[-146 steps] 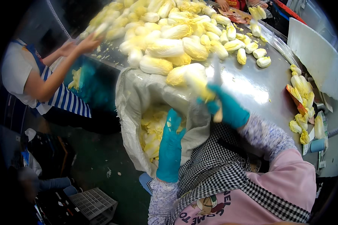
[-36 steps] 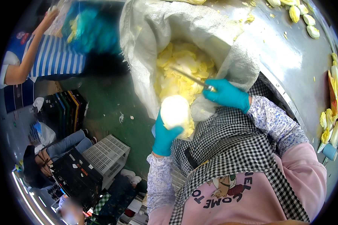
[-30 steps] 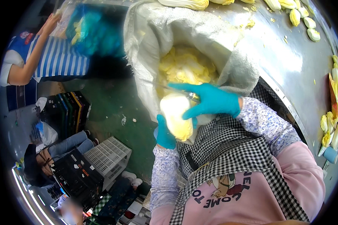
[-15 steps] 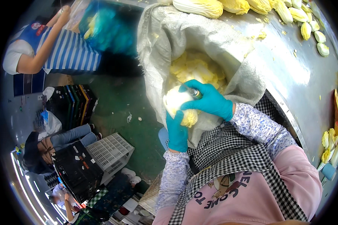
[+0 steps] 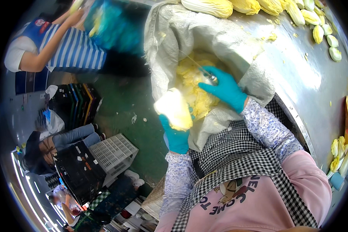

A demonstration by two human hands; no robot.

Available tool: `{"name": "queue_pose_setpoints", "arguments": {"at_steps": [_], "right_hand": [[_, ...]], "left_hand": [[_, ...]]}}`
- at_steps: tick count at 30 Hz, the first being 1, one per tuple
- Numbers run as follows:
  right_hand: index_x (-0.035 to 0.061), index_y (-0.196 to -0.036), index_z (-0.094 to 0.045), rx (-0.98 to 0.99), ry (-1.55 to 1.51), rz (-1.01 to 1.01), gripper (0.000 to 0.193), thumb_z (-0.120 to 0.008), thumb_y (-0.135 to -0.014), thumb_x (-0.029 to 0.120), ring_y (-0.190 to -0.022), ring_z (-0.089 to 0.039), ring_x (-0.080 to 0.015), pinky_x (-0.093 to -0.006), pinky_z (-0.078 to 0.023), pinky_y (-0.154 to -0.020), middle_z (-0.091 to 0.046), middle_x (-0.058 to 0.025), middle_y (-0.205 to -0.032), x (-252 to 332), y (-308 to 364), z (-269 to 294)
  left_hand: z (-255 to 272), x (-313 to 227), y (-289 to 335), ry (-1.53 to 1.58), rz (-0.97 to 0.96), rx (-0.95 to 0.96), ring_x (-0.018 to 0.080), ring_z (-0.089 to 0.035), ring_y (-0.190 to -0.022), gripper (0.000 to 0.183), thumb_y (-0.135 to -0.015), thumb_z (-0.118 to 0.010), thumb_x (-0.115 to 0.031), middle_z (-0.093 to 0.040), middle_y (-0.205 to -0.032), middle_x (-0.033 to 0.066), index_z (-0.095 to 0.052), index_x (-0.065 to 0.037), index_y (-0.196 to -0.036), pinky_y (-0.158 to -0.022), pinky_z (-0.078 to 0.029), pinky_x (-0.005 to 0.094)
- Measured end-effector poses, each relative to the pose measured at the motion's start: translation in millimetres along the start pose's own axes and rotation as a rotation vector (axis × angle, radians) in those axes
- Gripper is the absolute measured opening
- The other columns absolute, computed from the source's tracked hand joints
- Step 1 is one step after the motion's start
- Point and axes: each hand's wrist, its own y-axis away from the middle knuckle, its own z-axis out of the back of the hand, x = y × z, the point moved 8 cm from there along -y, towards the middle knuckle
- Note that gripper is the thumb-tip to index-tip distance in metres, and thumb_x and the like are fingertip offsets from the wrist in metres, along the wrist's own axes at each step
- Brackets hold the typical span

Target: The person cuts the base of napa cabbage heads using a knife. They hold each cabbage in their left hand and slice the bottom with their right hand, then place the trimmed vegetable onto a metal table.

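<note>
My left hand (image 5: 176, 135), in a teal glove, is closed around a napa cabbage (image 5: 174, 108), white at one end and yellow at the other. It is held at the near left side of a white woven sack (image 5: 160, 50). My right hand (image 5: 226, 88), also gloved, grips a knife (image 5: 211, 78) over the sack's mouth. The thin blade points up and to the left, apart from the cabbage. Loose yellow cabbage leaves (image 5: 195, 87) lie inside the sack.
Several napa cabbages (image 5: 208, 7) line the far edge of the metal table (image 5: 297, 77). More leaves (image 5: 338, 152) lie at its right. A person in a striped apron (image 5: 71, 50) stands at far left, near a blue-green bag (image 5: 120, 29). Crates (image 5: 114, 156) stand on the green floor.
My left hand has moved left with the cabbage and turned it. My right hand has drawn right, and the knife has come away from the cabbage.
</note>
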Motion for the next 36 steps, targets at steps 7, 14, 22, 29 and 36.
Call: {"name": "queue_pose_setpoints", "arguments": {"at_steps": [7,14,22,29,36], "right_hand": [[0.0099,-0.131,-0.048,0.278,-0.21,-0.119,0.064,-0.073,-0.078,0.035,-0.111,-0.055,-0.0248,-0.0348,-0.043,-0.095,-0.057,-0.0133,-0.123,36,27,-42],[0.0184,-0.128,-0.05,-0.049,0.483,-0.043,0.049,-0.066,-0.084,0.031,-0.074,-0.061,-0.0279,-0.0374,-0.049,-0.064,-0.06,-0.015,-0.087,-42,-4,-6],[0.0183,-0.143,-0.035,0.422,-0.201,0.043,0.074,-0.07,-0.081,0.038,-0.107,-0.056,-0.0205,-0.0306,-0.047,-0.088,-0.058,-0.0105,-0.121,35,20,-38],[0.0062,-0.136,-0.043,0.284,-0.496,-0.195,0.062,-0.07,-0.084,0.026,-0.109,-0.054,-0.0166,-0.0293,-0.043,-0.094,-0.057,-0.008,-0.121,8,18,-41],[0.006,-0.134,-0.046,0.194,-0.537,-0.161,0.053,-0.066,-0.086,0.021,-0.108,-0.054,-0.0152,-0.0298,-0.042,-0.095,-0.057,-0.0085,-0.122,25,27,-37]], "left_hand": [[7,18,-2,-0.262,-0.01,-0.061,0.0287,-0.046,-0.122,0.066,-0.091,-0.053,-0.047,-0.044,-0.137,0.0106,-0.032,-0.009,-0.141,-0.102,-0.039,0.0433],[-24,-5,2,-0.2,-0.145,0.001,0.0267,-0.046,-0.12,0.071,-0.091,-0.034,-0.062,-0.043,-0.139,0.0081,-0.034,-0.011,-0.141,-0.104,-0.036,0.0415],[-9,20,-2,-0.099,0.177,0.098,0.0277,-0.046,-0.121,0.063,-0.095,-0.035,-0.053,-0.044,-0.137,0.0121,-0.032,-0.009,-0.141,-0.103,-0.038,0.0413],[-33,10,-12,-0.35,0.154,0.034,0.0262,-0.052,-0.117,0.059,-0.096,-0.046,-0.041,-0.048,-0.133,0.0148,-0.034,-0.002,-0.138,-0.097,-0.046,0.0385],[-53,5,-18,-0.475,-0.063,-0.041,0.0248,-0.048,-0.121,0.057,-0.097,-0.044,-0.041,-0.044,-0.137,0.0133,-0.033,-0.004,-0.14,-0.098,-0.043,0.0362]]}}
